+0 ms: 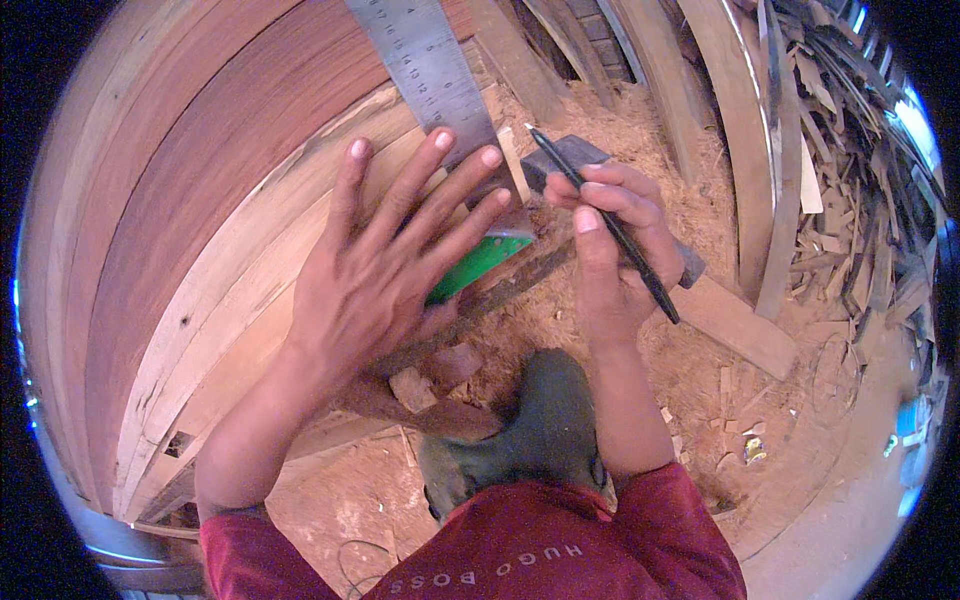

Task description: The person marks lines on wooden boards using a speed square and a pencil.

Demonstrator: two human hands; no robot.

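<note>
My left hand (365, 260) lies with its fingers spread over a try square. The square's steel blade (430, 65) runs away from me across the pale wood, its green stock (487, 264) showing beneath my palm and little finger. My left thumb is partly hidden near the stock. In my right hand (625, 235) is a black pen (610, 220), pinched between thumb and fingers. Its tip points up and left, a little right of the blade, apart from the wood. Behind the pen is a dark block (560, 160), partly covered by my right hand.
Long curved planks (190, 180) fill the left side. Sawdust and shavings (690, 350) cover the ground, with a board (740, 325) lying on it to the right. Tall curved timbers (735, 110) and a heap of wood offcuts (840, 210) stand at the far right.
</note>
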